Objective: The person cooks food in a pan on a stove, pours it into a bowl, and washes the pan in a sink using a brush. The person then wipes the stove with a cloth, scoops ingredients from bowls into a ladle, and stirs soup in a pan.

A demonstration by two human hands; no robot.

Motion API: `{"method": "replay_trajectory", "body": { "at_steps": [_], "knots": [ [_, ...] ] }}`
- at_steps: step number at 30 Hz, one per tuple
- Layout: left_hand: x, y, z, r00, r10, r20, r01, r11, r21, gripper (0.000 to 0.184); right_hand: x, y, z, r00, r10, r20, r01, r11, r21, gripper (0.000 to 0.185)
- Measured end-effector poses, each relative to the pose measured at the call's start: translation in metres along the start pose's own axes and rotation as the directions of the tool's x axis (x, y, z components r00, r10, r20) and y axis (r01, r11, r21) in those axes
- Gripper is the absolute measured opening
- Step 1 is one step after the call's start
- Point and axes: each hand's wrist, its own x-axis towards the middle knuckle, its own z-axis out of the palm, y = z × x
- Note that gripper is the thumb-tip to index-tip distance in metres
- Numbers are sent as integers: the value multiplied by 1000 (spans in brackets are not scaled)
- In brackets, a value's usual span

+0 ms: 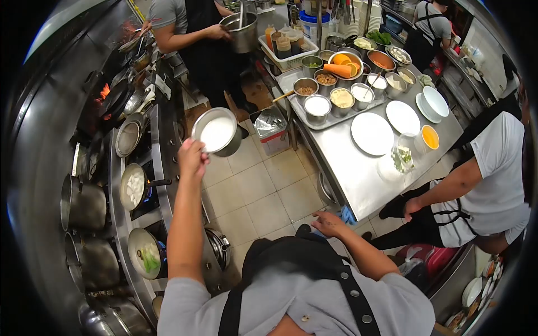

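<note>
One steel pot (229,147) hangs from my left hand (194,159), out over the tiled floor (252,179) between the range and the prep table (358,193). White liquid (217,133) sits inside, so I would judge that I carry it mouth up to keep it from slopping. Holding it out in front at arm's length probably also keeps it away from my apron (297,252) and the burners.

My left fingers are closed tight at the pot's near edge, the thumb lying along the top. Whether they wrap a handle or pinch the rim itself I cannot tell, since the hand covers that spot. My right hand (330,224) hangs low by the table's corner, its fingers loosely apart and nothing visible in them. A blue cloth (348,215) lies just beside it; I cannot tell whether the two touch.

To my left, a frying pan of white chunks (125,190) stands over a blue flame, and nearer me is a second frying pan with green vegetables (134,246). Their place on the burners suggests heating.

To my right, small steel containers of ingredients crowd together on a metal tray (343,117), likely grouped for quick reach. White plates (372,134) lie flat beside them. Beyond my pot, a co-worker's hand (217,32) steadies another steel pot (244,40).
</note>
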Motion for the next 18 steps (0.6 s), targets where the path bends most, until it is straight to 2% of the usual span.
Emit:
{"method": "replay_trajectory", "body": {
  "at_steps": [3, 9, 11, 12, 13, 16, 18],
  "knots": [
    [63, -20, 64, 996, 9, 89, -6, 1000, -26, 7, -10, 1, -33, 997, 46, -65, -39, 994, 105, 43],
    [176, -54, 183, 990, -4, 141, 7, 1000, -24, 11, -28, -11, -86, 929, 221, -296, -169, 967, 189, 42],
    [212, -68, 208, 986, -13, 166, 18, 1000, -25, 10, -35, -27, -104, 894, 349, -281, -247, 907, 342, 40],
    [232, -74, 220, 985, -13, 172, 16, 1000, -16, 9, -32, -32, -115, 868, 410, -280, -276, 867, 414, 39],
    [249, -81, 231, 984, -14, 177, 16, 1000, -10, 8, -33, -27, -117, 837, 398, -376, -234, 881, 411, 36],
    [289, -108, 252, 982, -45, 182, 40, 999, 27, 6, -39, -26, -147, 739, 492, -461, -284, 847, 450, 34],
    [310, -124, 265, 978, -74, 195, 61, 996, 72, 5, -41, -12, -170, 628, 535, -565, -228, 821, 523, 33]
  ]
}}
